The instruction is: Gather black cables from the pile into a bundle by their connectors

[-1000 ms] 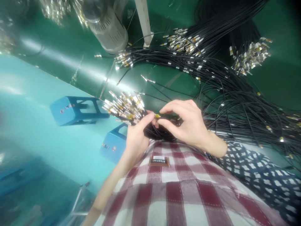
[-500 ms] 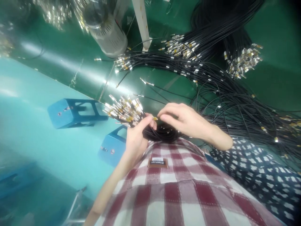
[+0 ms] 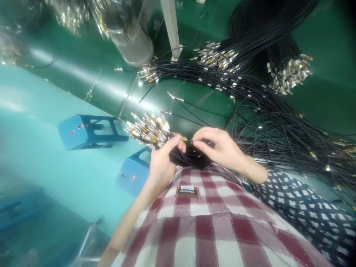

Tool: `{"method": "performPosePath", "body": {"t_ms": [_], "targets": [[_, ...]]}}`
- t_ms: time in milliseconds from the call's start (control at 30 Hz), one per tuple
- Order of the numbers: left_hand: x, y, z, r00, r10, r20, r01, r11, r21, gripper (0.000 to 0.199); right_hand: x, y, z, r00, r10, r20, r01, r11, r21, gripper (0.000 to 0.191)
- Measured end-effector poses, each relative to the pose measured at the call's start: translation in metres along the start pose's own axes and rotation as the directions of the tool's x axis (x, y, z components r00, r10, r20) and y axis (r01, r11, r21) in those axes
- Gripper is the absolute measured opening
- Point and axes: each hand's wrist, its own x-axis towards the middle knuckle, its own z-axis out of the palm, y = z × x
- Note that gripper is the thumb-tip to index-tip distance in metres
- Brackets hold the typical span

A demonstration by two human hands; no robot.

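My left hand (image 3: 167, 157) is wrapped around a bundle of black cables (image 3: 150, 129), whose silver and yellow metal ends fan out to the left. One yellow-tipped cable end (image 3: 183, 138) sticks out between its thumb and fingers toward the right. Just right of it, my right hand (image 3: 219, 146) pinches a small dark piece (image 3: 191, 142) between thumb and forefinger; its kind is too small to make out. The bundle's black lengths hang below and between both hands, against the checked apron (image 3: 211, 193).
Loose black cables (image 3: 278, 122) spread over the green table (image 3: 111, 92). Further bundles (image 3: 292, 74) lie at the back right. A grey-white machine (image 3: 136, 48) stands beside a white post (image 3: 171, 29). Blue stools (image 3: 80, 131) stand on the floor at left.
My right hand has closed from a loose, parted grip to a pinch and come down slightly near the yellow-tipped cable end. The left hand keeps its hold on the bundle.
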Motion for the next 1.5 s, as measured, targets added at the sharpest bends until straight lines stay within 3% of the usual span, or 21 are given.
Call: {"method": "performPosePath", "body": {"t_ms": [100, 167, 233, 300, 367, 400, 500, 567, 600, 733, 867, 967, 1033, 1167, 1267, 1333, 1433, 1467, 1500], "targets": [[0.0, -0.001, 0.0, 1.0, 0.004, 0.017, -0.004, 1.0, 0.019, 0.007, 0.008, -0.009, 0.002, 0.976, 0.162, 0.143, -0.2, 0.93, 0.308, 0.02], [0.0, -0.002, 0.0, 1.0, 0.007, 0.022, -0.008, 1.0, 0.015, 0.009, 0.01, -0.015, 0.004, 0.955, 0.207, 0.211, -0.279, 0.867, 0.412, 0.023], [0.001, -0.002, 0.0, 0.999, 0.009, 0.043, -0.01, 1.0, 0.019, 0.011, 0.008, -0.02, 0.008, 0.969, 0.211, 0.131, -0.242, 0.922, 0.304, 0.022], [0.001, -0.002, 0.0, 0.998, 0.013, 0.067, -0.015, 0.999, 0.03, 0.014, 0.004, -0.022, 0.013, 0.99, 0.134, -0.038, -0.133, 0.991, 0.023, 0.021], [0.001, -0.001, -0.001, 0.997, 0.018, 0.073, -0.021, 0.999, 0.036, 0.016, 0.001, -0.023, 0.015, 0.991, 0.013, -0.135, -0.043, 0.975, -0.219, 0.02], [0.001, -0.001, 0.0, 0.998, 0.018, 0.065, -0.021, 0.999, 0.037, 0.015, 0.001, -0.023, 0.015, 0.99, -0.006, -0.138, -0.029, 0.967, -0.254, 0.02], [0.0, -0.001, 0.001, 0.999, 0.024, 0.048, -0.026, 0.999, 0.047, 0.012, 0.007, -0.025, 0.01, 0.987, 0.156, 0.044, -0.156, 0.988, -0.002, 0.023], [-0.001, -0.001, 0.002, 0.998, 0.033, 0.052, -0.035, 0.998, 0.051, 0.013, 0.013, -0.029, 0.008, 0.943, 0.256, 0.213, -0.299, 0.932, 0.204, 0.025], [-0.001, -0.001, 0.002, 0.998, 0.034, 0.045, -0.036, 0.998, 0.048, 0.012, 0.015, -0.031, 0.007, 0.932, 0.272, 0.241, -0.328, 0.914, 0.237, 0.025], [0.0, -0.003, -0.001, 1.0, 0.007, -0.026, -0.006, 1.0, 0.015, 0.008, 0.017, -0.036, 0.009, 0.977, 0.203, 0.066, -0.202, 0.979, -0.025, 0.02], [0.001, -0.001, -0.003, 0.999, -0.019, 0.045, 0.018, 1.0, 0.011, 0.015, 0.008, -0.019, 0.001, 0.979, 0.124, 0.16, -0.109, 0.989, -0.096, 0.021], [0.003, 0.002, -0.004, 0.999, -0.052, 0.013, 0.053, 0.998, -0.03, 0.011, 0.0, 0.003, -0.009, 0.984, 0.033, 0.176, -0.01, 0.992, -0.128, 0.025], [0.006, 0.003, -0.004, 0.995, -0.102, -0.025, 0.099, 0.992, -0.072, 0.01, -0.001, 0.012, -0.009, 0.993, 0.02, 0.116, -0.01, 0.996, -0.085, 0.026], [0.013, 0.003, -0.009, 0.99, -0.14, -0.028, 0.137, 0.987, -0.079, 0.031, 0.011, 0.004, 0.012, 0.991, 0.121, -0.052, -0.124, 0.989, -0.074, 0.026], [0.018, 0.001, -0.015, 0.988, -0.154, 0.031, 0.155, 0.987, -0.035, 0.027, 0.027, -0.008, 0.03, 0.99, 0.14, 0.0, -0.137, 0.971, -0.198, 0.027], [0.021, 0.0, -0.021, 0.981, -0.186, 0.048, 0.188, 0.982, -0.032, 0.017, 0.04, -0.006, 0.03, 0.983, 0.122, 0.14, -0.091, 0.974, -0.207, 0.027], [0.025, -0.002, -0.03, 0.971, -0.24, 0.0, 0.239, 0.965, -0.103, 0.018, 0.066, 0.017, 0.018, 0.917, 0.151, 0.369, -0.105, 0.984, -0.143, 0.029], [0.027, -0.002, -0.033, 0.966, -0.257, -0.031, 0.251, 0.959, -0.133, 0.02, 0.076, 0.029, 0.015, 0.907, 0.203, 0.368, -0.147, 0.974, -0.173, 0.029], [0.028, -0.003, -0.036, 0.96, -0.275, -0.06, 0.263, 0.952, -0.156, 0.023, 0.087, 0.041, 0.015, 0.918, 0.269, 0.29, -0.201, 0.949, -0.243, 0.028]]}}
